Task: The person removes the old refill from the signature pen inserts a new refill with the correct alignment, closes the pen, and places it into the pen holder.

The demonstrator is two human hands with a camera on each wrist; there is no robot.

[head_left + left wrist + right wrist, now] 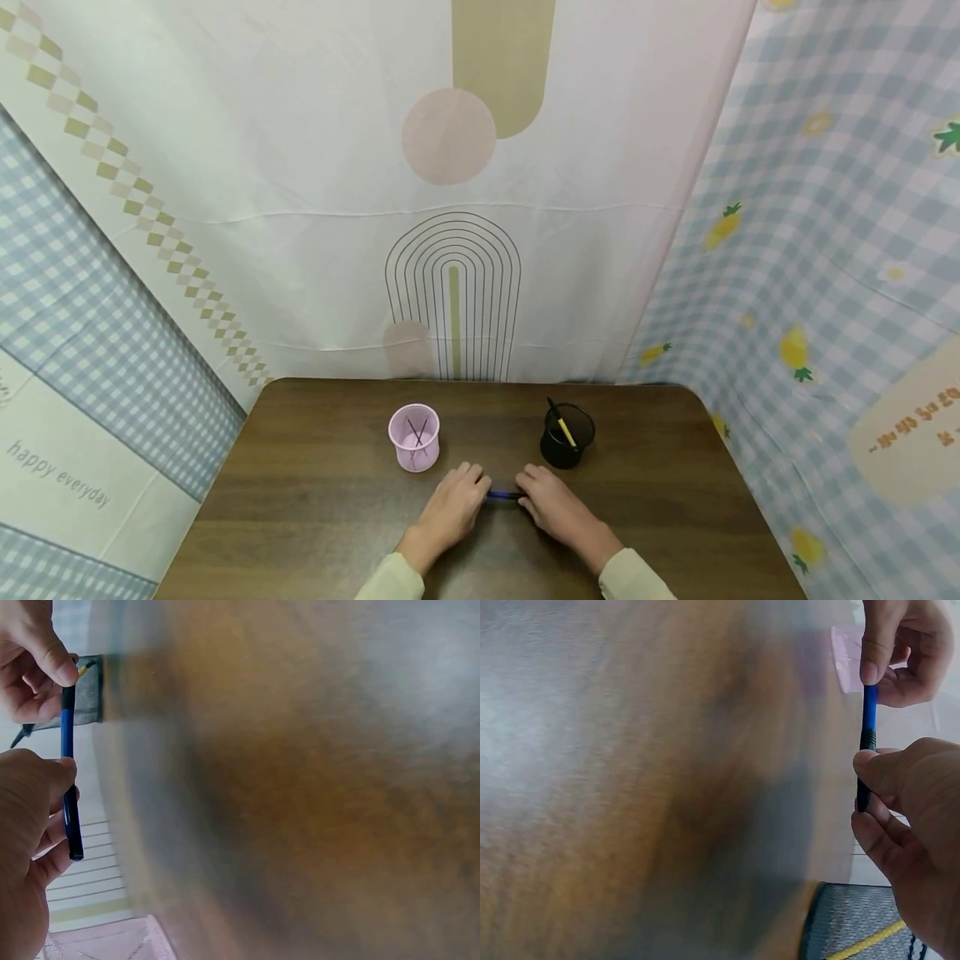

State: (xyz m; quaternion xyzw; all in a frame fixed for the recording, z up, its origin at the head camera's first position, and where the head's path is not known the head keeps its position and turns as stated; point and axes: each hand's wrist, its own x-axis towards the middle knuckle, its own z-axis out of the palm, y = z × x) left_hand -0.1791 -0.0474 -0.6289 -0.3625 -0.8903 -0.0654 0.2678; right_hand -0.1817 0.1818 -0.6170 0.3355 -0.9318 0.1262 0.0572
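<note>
A blue pen with a black end (502, 495) spans the gap between my two hands, level above the table. My left hand (454, 505) pinches its blue part between thumb and fingers. At the black end, my right hand (557, 510) pinches the pen in the same way. In the left wrist view the pen's blue barrel (67, 735) shows between the hands, its dark tip sticking out below the left thumb. The right wrist view shows ridges near the pen's black part (867, 740).
On the brown wooden table (315, 517), a pink mesh cup (415, 454) with thin dark lines showing in it stands at back left. At back right is a black mesh cup (558, 452) holding a yellow and black pen (562, 425). Patterned curtains (300, 125) hang behind.
</note>
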